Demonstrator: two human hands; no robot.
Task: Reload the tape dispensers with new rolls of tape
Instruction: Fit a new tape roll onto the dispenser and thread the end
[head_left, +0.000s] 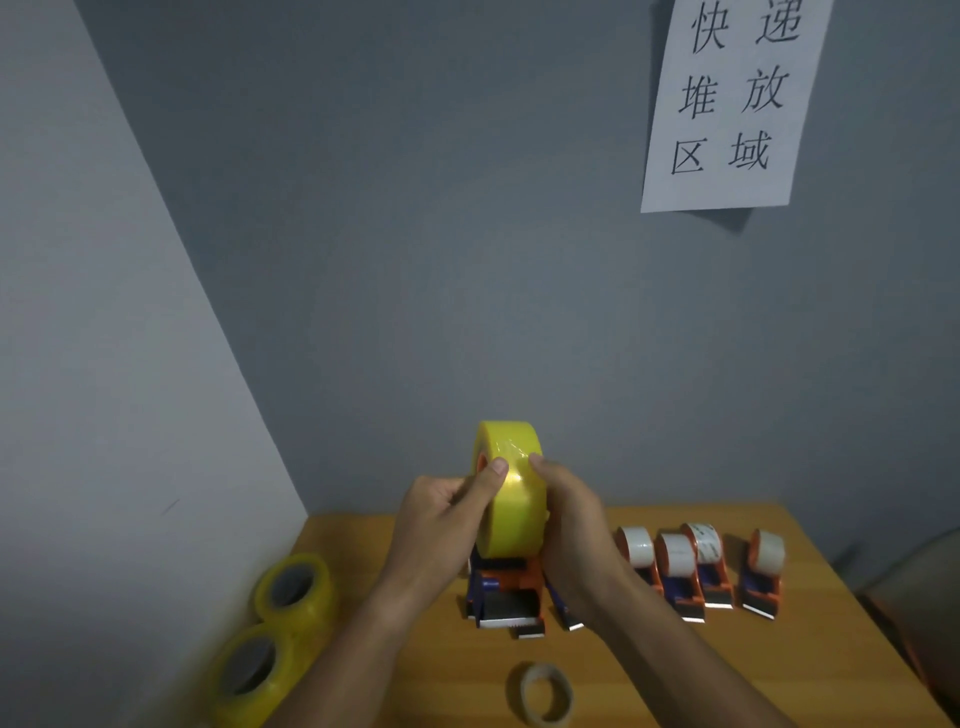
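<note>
A: Where is the new roll at this moment?

B: The yellow tape roll (511, 488) stands on its edge, lifted above the table (810, 597), and it sits on top of the orange and blue dispenser (506, 597), between both hands. Its axis goes from left to right, so the flat sides look toward the palms.

A: And the hands, how do they hold it?

B: The left hand (441, 525) grips the left side, the thumb lies over the rim near the core. The right hand (569, 525) grips the right side with fingers curled around the edge. Both are closed on the roll, at almost equal height, wrists low, forearms coming up from below. No hand is nearer than the other; the roll is in the middle.

A: Is the roll already on the hub?

B: I cannot tell, the hands hide the hub. I judge it is being pressed on, so the coming move depends on this left-right axis staying in line with the spindle.

A: What else lies there?

B: Four other dispensers (698, 577) in a row on the right, carrying whitish rolls. Two spare yellow rolls (270, 634) at the left corner, and an empty core (545, 693) near the front.
</note>
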